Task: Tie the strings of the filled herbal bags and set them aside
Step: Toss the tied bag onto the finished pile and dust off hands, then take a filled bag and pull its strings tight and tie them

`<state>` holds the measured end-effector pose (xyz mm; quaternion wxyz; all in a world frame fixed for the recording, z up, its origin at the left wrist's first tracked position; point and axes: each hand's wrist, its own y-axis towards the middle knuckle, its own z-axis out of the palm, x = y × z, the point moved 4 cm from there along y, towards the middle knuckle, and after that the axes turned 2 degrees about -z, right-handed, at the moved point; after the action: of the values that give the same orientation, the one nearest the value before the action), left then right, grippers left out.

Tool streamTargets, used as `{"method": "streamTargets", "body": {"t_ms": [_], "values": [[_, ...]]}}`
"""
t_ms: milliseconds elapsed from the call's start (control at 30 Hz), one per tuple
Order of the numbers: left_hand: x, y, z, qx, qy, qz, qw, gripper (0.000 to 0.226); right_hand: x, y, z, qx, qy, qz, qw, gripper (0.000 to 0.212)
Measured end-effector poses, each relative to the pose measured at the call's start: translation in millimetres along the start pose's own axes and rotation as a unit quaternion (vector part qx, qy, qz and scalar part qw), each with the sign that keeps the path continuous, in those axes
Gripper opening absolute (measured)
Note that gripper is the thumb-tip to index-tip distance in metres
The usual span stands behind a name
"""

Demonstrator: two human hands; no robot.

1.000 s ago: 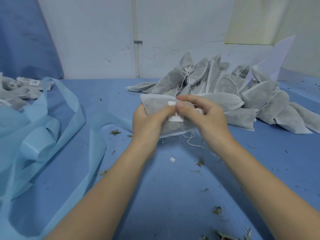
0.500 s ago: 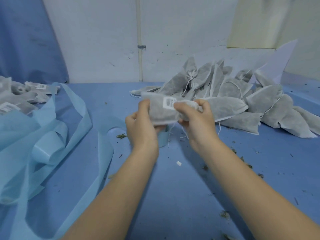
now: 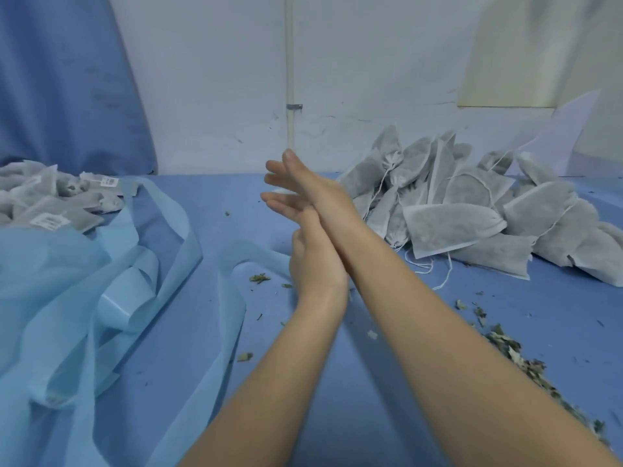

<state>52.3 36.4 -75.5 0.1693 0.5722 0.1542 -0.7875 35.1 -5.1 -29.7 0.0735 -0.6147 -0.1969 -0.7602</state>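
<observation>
Right hand at frame centre, fingers straight and spread, pointing toward 11 o'clock, holding nothing; slightly blurred. Left hand just below it at 6 o'clock, tucked under and touching the right wrist, fingers loose and uncurled, nothing gripped; its fingertips poke out beyond the right hand at 10 o'clock. Both forearms cross in from the bottom edge. No bag in either hand. Pile of filled herbal bags lies on the table at 3 o'clock of the hands, grey-white mesh pouches heaped against each other, loose white strings trailing from the near side onto the blue table. Second group of labelled bags at 9 o'clock, far left, well apart from the hands, white tags showing. Pale blue nonwoven strips heaped and looped at 8 o'clock, between that left group and the hands. Dried herb crumbs scattered at 4 to 5 o'clock, a few bits just left of the left hand. White wall with vertical pipe at 12 o'clock, blue curtain at 10 o'clock.
</observation>
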Motion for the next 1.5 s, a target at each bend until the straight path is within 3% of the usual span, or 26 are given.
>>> {"method": "streamTargets", "body": {"t_ms": [233, 433, 567, 633, 733, 900, 967, 1133, 1233, 1367, 1500], "values": [[18, -21, 30, 0.062, 0.16, 0.043, 0.984, 0.044, 1, -29, -66, -0.094, -0.012, -0.007, 0.996, 0.01], [35, -28, 84, 0.145, 0.331, 0.108, 0.926, 0.023, 2, -52, -135, -0.182, -0.034, -0.023, 0.982, 0.019], [50, -25, 117, 0.169, 0.448, 0.202, 0.855, 0.019, 5, -66, -172, -0.244, -0.051, -0.04, 0.968, 0.02], [54, -19, 133, 0.167, 0.471, 0.231, 0.835, 0.016, 5, -74, -189, -0.281, -0.082, -0.048, 0.955, 0.023], [60, -2, 151, 0.147, 0.519, 0.277, 0.795, 0.028, 1, -83, -207, -0.308, -0.096, -0.039, 0.946, 0.024], [74, 22, 173, 0.132, 0.666, 0.362, 0.638, 0.066, 2, -86, -221, -0.342, -0.093, -0.031, 0.935, 0.033], [78, 30, 178, 0.13, 0.695, 0.361, 0.607, 0.072, 2, -86, -223, -0.346, -0.095, -0.03, 0.933, 0.039], [76, 36, 180, 0.117, 0.692, 0.358, 0.616, 0.075, 1, -86, -224, -0.344, -0.137, -0.031, 0.928, 0.025], [68, 27, 174, 0.107, 0.678, 0.38, 0.62, 0.05, 7, -87, -223, -0.335, -0.278, -0.078, 0.897, 0.021], [52, 8, 154, 0.131, 0.631, 0.372, 0.668, 0.043, 17, -89, -212, -0.266, -0.449, -0.196, 0.83, 0.03], [36, -14, 121, 0.155, 0.593, 0.333, 0.717, 0.043, 14, -91, -207, -0.235, -0.472, -0.211, 0.823, 0.025]]}}
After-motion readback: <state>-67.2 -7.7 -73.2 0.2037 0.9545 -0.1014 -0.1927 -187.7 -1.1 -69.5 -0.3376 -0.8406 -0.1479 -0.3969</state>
